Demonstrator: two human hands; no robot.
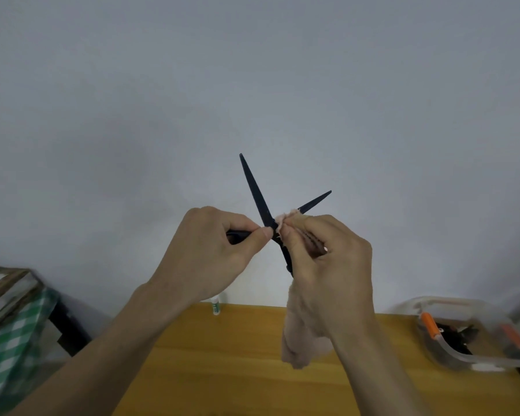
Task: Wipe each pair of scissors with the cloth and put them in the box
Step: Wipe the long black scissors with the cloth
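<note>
Fingers (254,232) of the left hand (204,250) pinched one handle of the black scissors (257,193), blades spread wide, tips up. Just beside them, the right hand (327,265) gripped the pinkish cloth (300,343), pressing it round the lower blade near the pivot; loose cloth hung under the wrist. Well below lay the wooden tabletop (228,355); far right, the clear box (463,334) with orange clips, dark items inside, blurred.

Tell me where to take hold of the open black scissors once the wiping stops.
Grip the scissors by the handle end near the left hand, coming from below. Both blades point up and stand spread, and the right hand presses the cloth on one.
</note>
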